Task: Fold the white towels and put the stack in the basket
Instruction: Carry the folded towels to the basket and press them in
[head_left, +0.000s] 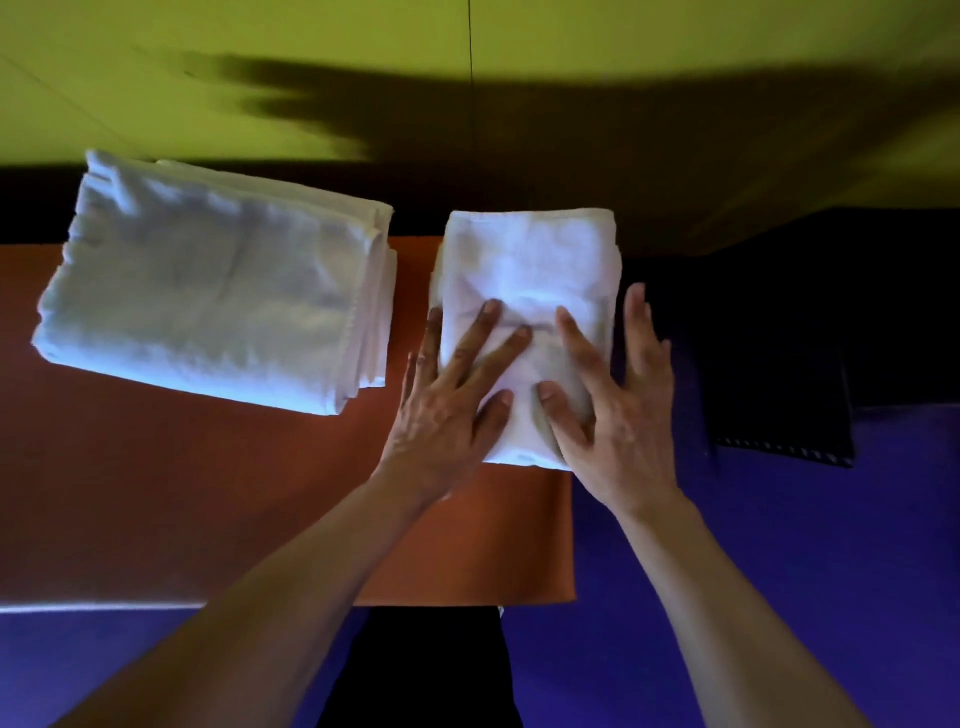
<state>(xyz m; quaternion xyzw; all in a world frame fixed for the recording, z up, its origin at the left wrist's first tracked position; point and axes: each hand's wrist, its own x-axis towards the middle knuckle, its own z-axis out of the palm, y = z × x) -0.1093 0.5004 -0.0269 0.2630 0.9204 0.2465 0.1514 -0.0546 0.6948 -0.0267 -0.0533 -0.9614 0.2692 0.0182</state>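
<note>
Head: folded towel (524, 275) seemingly under hands.

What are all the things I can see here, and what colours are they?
Small folded white towel: one, white, centre, under both hands, on the orange cloth.
Big folded white towel stack: one pile, white, to the left, beside the small towel and apart from it.
Flat orange cloth: one, orange, spread under both towels.
Purple-blue cover: one, purple-blue, right side and bottom.
Dark folded cloth with a striped edge: one, near black, right.
Yellow-green wall: one, at the top, with shadows on it.
Left hand: one, pressing flat on the small towel.
Right hand: one, pressing flat on the small towel.
</note>
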